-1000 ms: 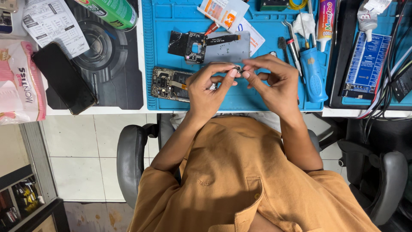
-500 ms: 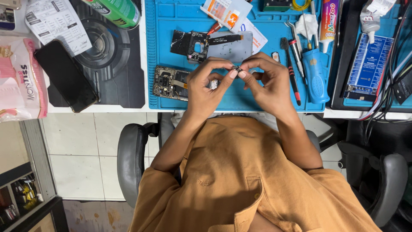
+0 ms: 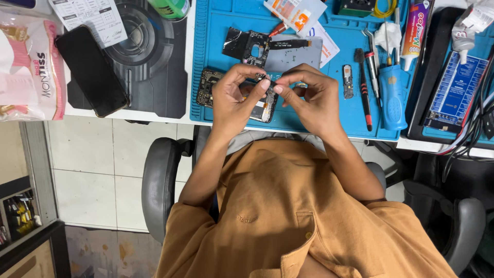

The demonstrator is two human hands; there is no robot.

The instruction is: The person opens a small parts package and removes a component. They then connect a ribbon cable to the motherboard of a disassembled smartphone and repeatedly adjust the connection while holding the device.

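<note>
Blue mat [image 3: 329,110] covered the counter w/ a red-handled screwdriver [image 3: 364,90] & blue tool [image 3: 393,98] to one side, black phone [image 3: 91,70] on the other. Left hand [image 3: 234,100] & right hand [image 3: 309,98] met above an opened phone [image 3: 208,88], fingertips pinched on a tiny part [image 3: 268,82]; each grip nearly closed.

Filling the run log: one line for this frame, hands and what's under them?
left hand: pinching a small part | right hand: pinching the same part | below: opened phone on blue mat | screwdriver on mat at right
</note>
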